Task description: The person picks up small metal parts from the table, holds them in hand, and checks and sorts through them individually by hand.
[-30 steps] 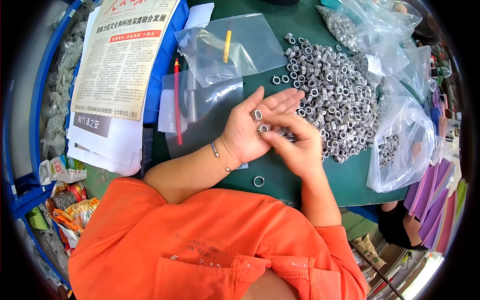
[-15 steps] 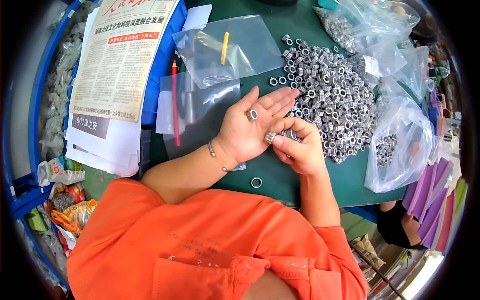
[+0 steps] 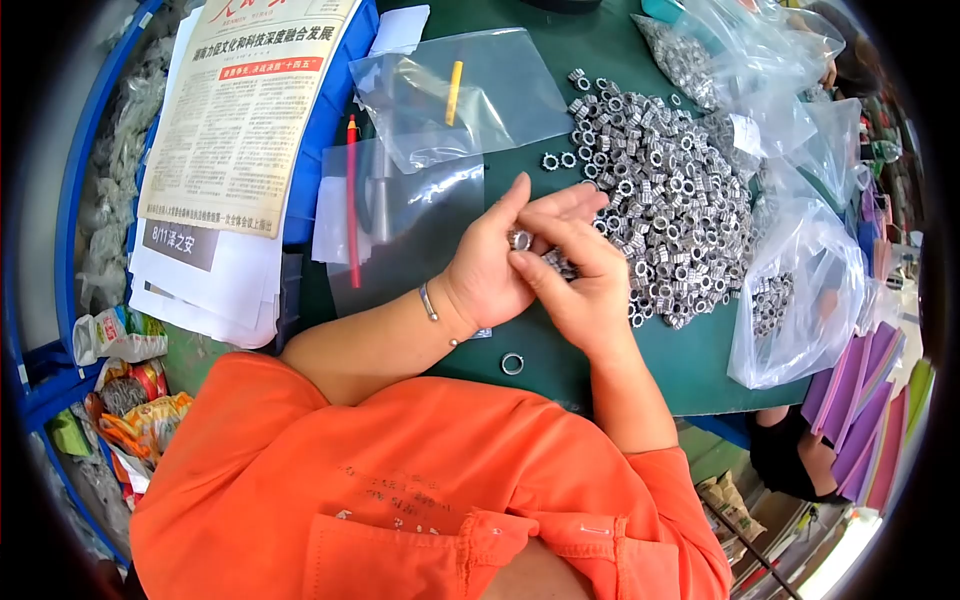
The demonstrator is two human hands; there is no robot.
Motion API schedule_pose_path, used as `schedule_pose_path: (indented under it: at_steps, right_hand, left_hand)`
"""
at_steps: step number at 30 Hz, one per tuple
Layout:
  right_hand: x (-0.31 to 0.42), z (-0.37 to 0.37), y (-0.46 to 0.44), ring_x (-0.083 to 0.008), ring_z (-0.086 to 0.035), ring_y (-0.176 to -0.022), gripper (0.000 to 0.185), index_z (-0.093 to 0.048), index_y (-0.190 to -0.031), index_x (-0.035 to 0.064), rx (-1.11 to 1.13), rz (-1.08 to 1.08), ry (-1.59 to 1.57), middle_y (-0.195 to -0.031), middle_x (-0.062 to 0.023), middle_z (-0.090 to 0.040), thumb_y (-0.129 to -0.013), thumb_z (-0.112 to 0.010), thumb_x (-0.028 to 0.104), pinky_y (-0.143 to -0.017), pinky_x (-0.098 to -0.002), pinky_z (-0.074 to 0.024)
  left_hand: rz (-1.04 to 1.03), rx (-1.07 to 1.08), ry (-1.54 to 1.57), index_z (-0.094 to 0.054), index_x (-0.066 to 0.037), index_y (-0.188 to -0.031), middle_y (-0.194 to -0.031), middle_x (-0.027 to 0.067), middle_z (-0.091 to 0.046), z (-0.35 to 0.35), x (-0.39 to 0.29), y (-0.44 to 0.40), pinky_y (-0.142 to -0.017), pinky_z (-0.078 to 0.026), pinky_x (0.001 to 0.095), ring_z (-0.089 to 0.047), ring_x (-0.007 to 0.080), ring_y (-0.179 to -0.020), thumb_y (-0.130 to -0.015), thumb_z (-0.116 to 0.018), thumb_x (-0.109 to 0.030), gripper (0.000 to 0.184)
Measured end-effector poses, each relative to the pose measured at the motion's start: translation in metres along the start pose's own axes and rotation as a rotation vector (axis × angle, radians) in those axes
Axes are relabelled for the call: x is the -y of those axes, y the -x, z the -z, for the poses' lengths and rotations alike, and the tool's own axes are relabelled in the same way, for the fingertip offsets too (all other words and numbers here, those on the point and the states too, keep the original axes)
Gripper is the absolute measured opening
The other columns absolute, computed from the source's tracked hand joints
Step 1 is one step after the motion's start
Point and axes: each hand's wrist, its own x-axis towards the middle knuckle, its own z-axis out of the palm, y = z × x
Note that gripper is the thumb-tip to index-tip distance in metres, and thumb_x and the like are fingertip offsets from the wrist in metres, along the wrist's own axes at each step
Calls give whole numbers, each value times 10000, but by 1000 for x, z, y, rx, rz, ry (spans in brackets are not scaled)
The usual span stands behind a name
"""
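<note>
Silvery metal made up a broad pile of ribbed rings (image 3: 690,215) at the right of centre of the frame, spread over a green tabletop (image 3: 555,375). In the middle of the frame, the left hand (image 3: 490,268) lay palm up, its thumb spread wide from its fingers. The right hand (image 3: 588,285) bent over that palm, thumb and forefinger narrowed at a small ring (image 3: 520,240); whether they pinched it or only touched it, I could not tell. More rings (image 3: 562,264), partly hidden, sat in the right hand's curled fingers. A lone ring (image 3: 512,372) lay below the hands, well apart from the pile. Toward the right edge, a translucent bag (image 3: 800,335) had rings showing through it. A newspaper (image 3: 240,110) covered much of the upper left.
</note>
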Motion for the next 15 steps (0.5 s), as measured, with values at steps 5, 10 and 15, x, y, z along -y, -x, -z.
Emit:
schedule_pose_path:
  at_steps: [5,10,15]
  right_hand:
    - [-10,2,5,-104,-557,-758,198,-605,-889,-16,11,-96,-201,-829,-36,-615,-710,-689,-19,-694,-237,-456]
    - [-16,10,16,-88,-526,-618,155,-555,-851,13,15,-113,-393,-780,-47,-583,-744,-667,-2,-543,-201,-432]
    - [-14,56,34,-57,-409,-419,142,-532,-868,43,-312,-212,-963,-626,-30,-527,-763,-605,-20,-358,-198,-314]
  left_hand:
    - [3,-28,-12,-262,39,-1360,-1419,169,-279,-1,-1,0,-1099,-155,366,-221,248,-1337,-930,-248,-503,692]
    - [-4,22,39,-280,44,-1349,-1417,176,-279,0,-2,-1,-1096,-163,373,-225,257,-1336,-930,-249,-498,685]
    - [-27,-68,2,-355,-4,-1322,-1390,139,-343,-1,-3,-1,-1059,-220,365,-298,223,-1293,-939,-268,-455,598]
